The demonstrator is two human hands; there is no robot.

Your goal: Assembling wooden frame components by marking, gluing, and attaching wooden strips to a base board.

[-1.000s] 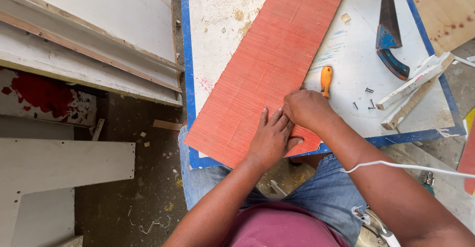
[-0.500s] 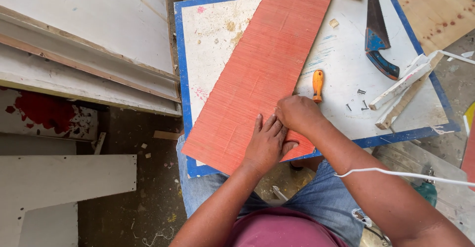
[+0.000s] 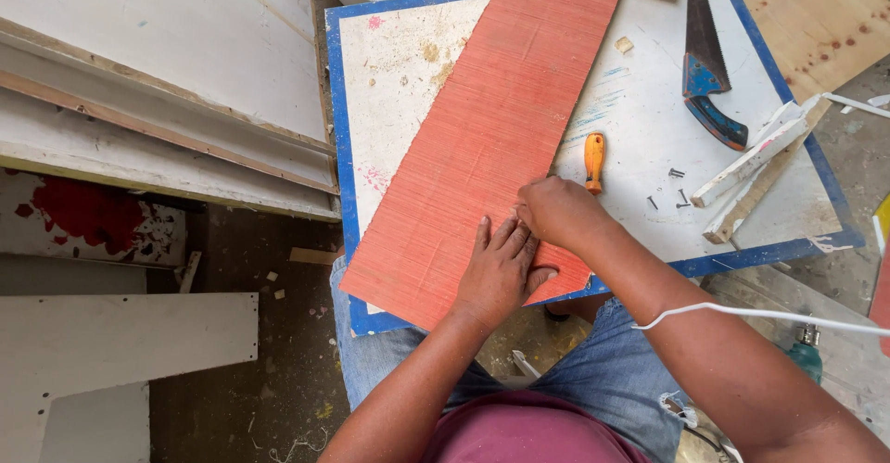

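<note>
Barely anything moved: my left hand (image 3: 501, 273) stayed flat on the red board (image 3: 501, 139), right hand (image 3: 556, 213) pinching, perhaps, a tool beside it; loosening could let the board slide off the desk (image 3: 389, 74).

Handsaw (image 3: 706, 74) — loose screws (image 3: 675, 188), wood offcuts (image 3: 753, 168)

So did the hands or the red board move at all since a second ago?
Hardly. The left hand stays pressed flat on the red board, and the right hand stays closed at the board's edge beside the orange tool handle; whether it grips anything is unclear. The board lies as before across the white table with the blue border. The saw, wood strips and screws stayed put. Only the camera view shifted a little.
</note>
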